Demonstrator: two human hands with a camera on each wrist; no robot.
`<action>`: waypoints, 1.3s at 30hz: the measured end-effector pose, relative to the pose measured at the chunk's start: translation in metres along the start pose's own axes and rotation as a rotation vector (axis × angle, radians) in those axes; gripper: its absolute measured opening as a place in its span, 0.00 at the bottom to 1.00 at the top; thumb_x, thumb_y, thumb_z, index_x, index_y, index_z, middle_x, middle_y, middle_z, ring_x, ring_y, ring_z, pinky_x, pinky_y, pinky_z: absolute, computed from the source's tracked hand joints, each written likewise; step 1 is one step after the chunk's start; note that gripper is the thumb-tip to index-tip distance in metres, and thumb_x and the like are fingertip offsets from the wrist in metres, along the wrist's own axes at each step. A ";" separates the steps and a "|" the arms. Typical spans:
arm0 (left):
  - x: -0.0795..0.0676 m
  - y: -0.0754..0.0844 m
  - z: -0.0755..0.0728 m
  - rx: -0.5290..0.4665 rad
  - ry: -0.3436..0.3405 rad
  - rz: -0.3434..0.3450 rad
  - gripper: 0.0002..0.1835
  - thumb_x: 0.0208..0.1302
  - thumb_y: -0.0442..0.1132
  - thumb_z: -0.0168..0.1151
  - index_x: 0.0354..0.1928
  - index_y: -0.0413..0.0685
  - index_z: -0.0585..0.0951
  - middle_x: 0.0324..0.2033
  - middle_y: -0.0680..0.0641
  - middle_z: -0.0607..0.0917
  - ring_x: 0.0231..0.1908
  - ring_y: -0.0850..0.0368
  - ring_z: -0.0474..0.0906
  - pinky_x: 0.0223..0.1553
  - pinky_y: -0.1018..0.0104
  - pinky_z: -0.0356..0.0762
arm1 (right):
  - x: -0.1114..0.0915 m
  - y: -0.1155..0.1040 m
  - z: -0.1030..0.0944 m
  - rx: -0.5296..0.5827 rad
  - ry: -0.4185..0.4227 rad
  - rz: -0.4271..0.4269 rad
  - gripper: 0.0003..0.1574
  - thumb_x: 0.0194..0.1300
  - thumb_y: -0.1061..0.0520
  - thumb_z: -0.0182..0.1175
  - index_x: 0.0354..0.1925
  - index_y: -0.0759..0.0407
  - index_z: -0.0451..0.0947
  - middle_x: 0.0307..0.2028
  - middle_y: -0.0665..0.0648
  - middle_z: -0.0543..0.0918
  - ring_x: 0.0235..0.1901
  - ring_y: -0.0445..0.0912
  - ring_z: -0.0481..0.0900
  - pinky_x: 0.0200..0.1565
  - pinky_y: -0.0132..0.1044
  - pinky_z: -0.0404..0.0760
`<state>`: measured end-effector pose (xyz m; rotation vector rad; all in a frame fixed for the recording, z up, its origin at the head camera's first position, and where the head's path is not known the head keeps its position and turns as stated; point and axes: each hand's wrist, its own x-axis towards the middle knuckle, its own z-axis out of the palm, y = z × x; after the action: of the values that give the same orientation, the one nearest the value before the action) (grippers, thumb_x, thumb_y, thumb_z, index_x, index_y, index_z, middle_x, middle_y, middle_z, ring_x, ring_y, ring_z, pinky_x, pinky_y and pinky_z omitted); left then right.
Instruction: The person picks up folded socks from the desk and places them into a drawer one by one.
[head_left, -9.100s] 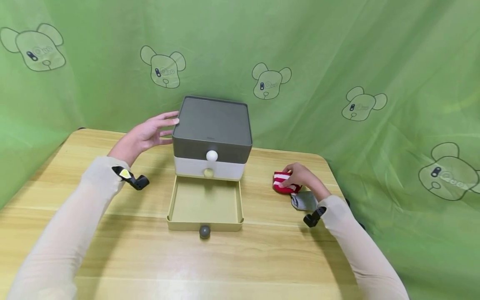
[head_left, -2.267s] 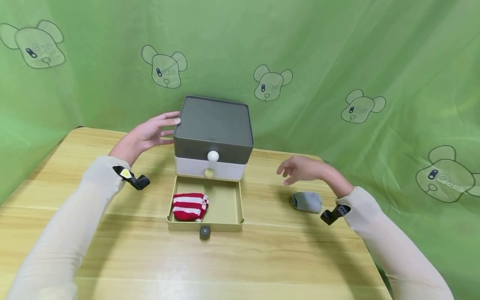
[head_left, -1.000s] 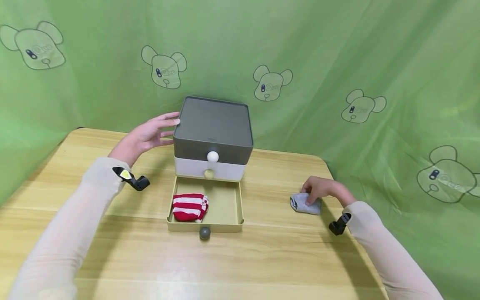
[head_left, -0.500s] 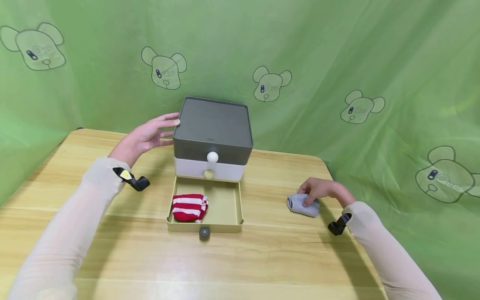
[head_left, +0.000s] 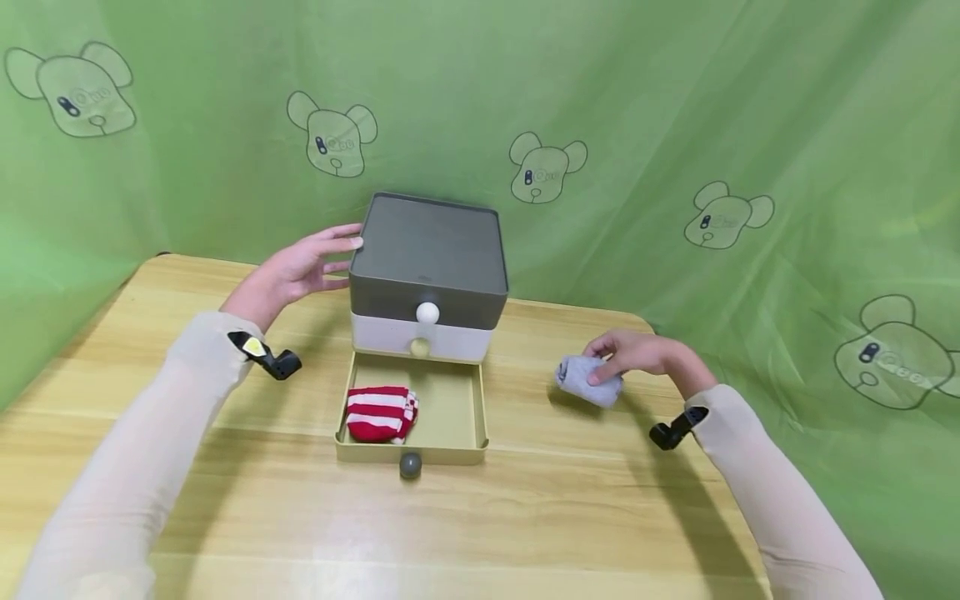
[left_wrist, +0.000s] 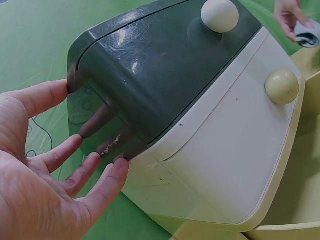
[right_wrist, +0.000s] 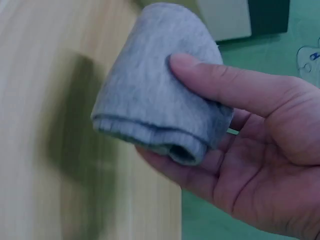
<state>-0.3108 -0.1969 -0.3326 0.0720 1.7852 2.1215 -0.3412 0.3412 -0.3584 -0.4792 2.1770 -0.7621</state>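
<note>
My right hand [head_left: 633, 354] pinches a folded grey sock [head_left: 581, 381] between thumb and fingers, lifted off the table to the right of the drawer box. In the right wrist view the thumb lies across the sock [right_wrist: 155, 75], whose ribbed edge shows underneath. My left hand [head_left: 300, 265] rests its outstretched fingertips against the left side of the dark grey top section [head_left: 431, 242] of the box. The left wrist view shows those fingertips [left_wrist: 119, 167] on the box's side. A red and white striped sock [head_left: 377, 412] lies at the left in the pulled-out beige bottom drawer [head_left: 450, 457].
Above the open drawer, the white middle drawer [head_left: 386, 333] is closed, with a beige knob [head_left: 418, 347]. A white knob [head_left: 427, 312] fronts the top section. The wooden table [head_left: 525, 517] meets a green curtain [head_left: 450, 83] printed with bear faces at its back and right.
The striped sock went from the table into the drawer earlier. My right hand then took hold of the grey sock and has lifted it up and leftward. My left hand has stayed put.
</note>
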 end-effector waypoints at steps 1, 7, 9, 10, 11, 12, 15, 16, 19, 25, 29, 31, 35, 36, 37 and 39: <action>0.000 0.001 0.000 -0.002 0.001 0.000 0.39 0.77 0.43 0.55 0.82 0.56 0.48 0.81 0.45 0.48 0.80 0.39 0.44 0.80 0.41 0.47 | 0.001 -0.005 0.000 0.013 0.002 -0.005 0.24 0.63 0.60 0.70 0.54 0.70 0.78 0.45 0.57 0.84 0.43 0.46 0.82 0.46 0.36 0.87; 0.001 0.002 0.001 -0.006 -0.002 -0.008 0.40 0.76 0.44 0.56 0.82 0.57 0.48 0.82 0.45 0.48 0.80 0.39 0.44 0.81 0.41 0.46 | 0.002 -0.036 0.005 0.074 0.020 -0.056 0.27 0.65 0.59 0.69 0.58 0.72 0.75 0.41 0.54 0.87 0.39 0.44 0.86 0.44 0.35 0.88; 0.001 0.002 0.001 -0.004 -0.004 -0.011 0.41 0.76 0.44 0.56 0.82 0.57 0.48 0.82 0.46 0.47 0.80 0.39 0.43 0.81 0.41 0.46 | 0.002 -0.048 0.007 0.098 0.030 -0.078 0.28 0.66 0.60 0.68 0.59 0.73 0.75 0.40 0.53 0.88 0.38 0.43 0.86 0.43 0.35 0.89; 0.001 0.002 0.001 -0.003 -0.003 -0.012 0.41 0.76 0.44 0.56 0.82 0.57 0.48 0.82 0.46 0.47 0.80 0.39 0.43 0.81 0.41 0.46 | 0.003 -0.054 0.009 0.105 0.034 -0.091 0.28 0.65 0.61 0.68 0.59 0.74 0.75 0.40 0.53 0.88 0.38 0.43 0.87 0.44 0.35 0.89; 0.001 0.003 0.001 -0.003 -0.002 -0.011 0.41 0.76 0.44 0.56 0.82 0.57 0.48 0.82 0.46 0.47 0.80 0.39 0.43 0.81 0.41 0.46 | 0.004 -0.060 0.011 0.117 0.038 -0.099 0.28 0.65 0.61 0.69 0.59 0.74 0.75 0.40 0.53 0.88 0.38 0.43 0.87 0.44 0.36 0.89; 0.001 0.003 0.001 -0.003 0.000 -0.010 0.41 0.76 0.44 0.57 0.82 0.57 0.48 0.82 0.46 0.48 0.80 0.39 0.44 0.81 0.41 0.46 | 0.005 -0.067 0.013 0.132 0.042 -0.106 0.28 0.65 0.62 0.69 0.59 0.74 0.75 0.40 0.53 0.88 0.38 0.44 0.87 0.44 0.36 0.89; 0.001 0.004 0.000 -0.001 0.005 -0.005 0.41 0.76 0.45 0.57 0.82 0.57 0.48 0.82 0.46 0.48 0.80 0.39 0.44 0.81 0.42 0.46 | 0.009 -0.085 0.021 0.144 0.047 -0.121 0.29 0.64 0.63 0.69 0.60 0.74 0.76 0.40 0.53 0.89 0.38 0.44 0.87 0.44 0.36 0.89; 0.001 0.004 0.000 -0.001 0.007 -0.005 0.41 0.76 0.45 0.57 0.82 0.57 0.48 0.81 0.46 0.48 0.80 0.39 0.44 0.81 0.42 0.46 | 0.011 -0.090 0.025 0.142 0.040 -0.129 0.29 0.64 0.63 0.69 0.60 0.74 0.76 0.40 0.53 0.89 0.38 0.44 0.87 0.44 0.36 0.89; 0.000 0.004 0.000 0.000 0.009 -0.007 0.41 0.75 0.45 0.57 0.82 0.58 0.48 0.82 0.46 0.47 0.80 0.39 0.44 0.81 0.41 0.46 | 0.017 -0.105 0.038 0.134 0.026 -0.140 0.28 0.64 0.64 0.69 0.59 0.74 0.76 0.39 0.51 0.89 0.37 0.42 0.87 0.43 0.35 0.89; 0.000 -0.001 0.000 -0.008 0.006 -0.021 0.41 0.75 0.45 0.57 0.82 0.58 0.48 0.82 0.46 0.48 0.80 0.39 0.43 0.81 0.41 0.46 | 0.026 -0.126 0.063 0.134 -0.023 -0.162 0.24 0.66 0.65 0.66 0.59 0.73 0.77 0.38 0.50 0.89 0.36 0.41 0.85 0.42 0.33 0.88; 0.000 -0.002 0.000 -0.018 0.012 -0.017 0.41 0.75 0.44 0.57 0.82 0.57 0.49 0.81 0.45 0.49 0.80 0.39 0.44 0.81 0.41 0.46 | 0.031 -0.136 0.075 0.094 -0.049 -0.202 0.24 0.67 0.65 0.66 0.60 0.71 0.77 0.40 0.52 0.89 0.37 0.41 0.85 0.43 0.33 0.87; 0.001 -0.002 0.000 -0.020 0.016 -0.014 0.40 0.76 0.44 0.56 0.82 0.57 0.49 0.81 0.45 0.50 0.80 0.39 0.45 0.81 0.41 0.46 | 0.035 -0.139 0.079 0.066 -0.063 -0.224 0.24 0.68 0.64 0.65 0.60 0.70 0.78 0.40 0.53 0.88 0.37 0.41 0.84 0.43 0.32 0.86; 0.000 -0.001 0.001 -0.017 0.019 -0.010 0.40 0.76 0.45 0.57 0.82 0.58 0.49 0.81 0.45 0.50 0.80 0.39 0.45 0.81 0.41 0.46 | 0.040 -0.145 0.087 0.006 -0.079 -0.259 0.22 0.68 0.64 0.64 0.59 0.69 0.79 0.40 0.54 0.88 0.38 0.40 0.82 0.42 0.31 0.84; -0.001 0.000 0.001 -0.015 0.018 -0.010 0.41 0.75 0.46 0.58 0.82 0.58 0.49 0.81 0.45 0.50 0.80 0.39 0.45 0.81 0.41 0.45 | 0.042 -0.146 0.089 -0.002 -0.082 -0.263 0.21 0.68 0.64 0.64 0.58 0.69 0.80 0.40 0.54 0.87 0.37 0.40 0.82 0.41 0.30 0.84; -0.001 0.000 0.001 -0.014 0.016 -0.010 0.41 0.75 0.46 0.58 0.82 0.58 0.49 0.80 0.45 0.50 0.80 0.39 0.45 0.81 0.41 0.45 | 0.043 -0.146 0.091 -0.015 -0.084 -0.266 0.20 0.68 0.64 0.64 0.57 0.69 0.80 0.39 0.53 0.87 0.37 0.40 0.81 0.40 0.29 0.83; -0.001 0.000 0.002 -0.015 0.015 -0.012 0.41 0.74 0.46 0.59 0.82 0.58 0.49 0.80 0.46 0.52 0.80 0.39 0.45 0.81 0.41 0.45 | 0.045 -0.147 0.095 -0.035 -0.085 -0.269 0.18 0.67 0.65 0.64 0.55 0.69 0.82 0.36 0.51 0.86 0.35 0.39 0.79 0.38 0.28 0.80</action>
<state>-0.3093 -0.1956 -0.3319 0.0424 1.7738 2.1323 -0.2837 0.1714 -0.3361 -0.8200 2.0731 -0.8313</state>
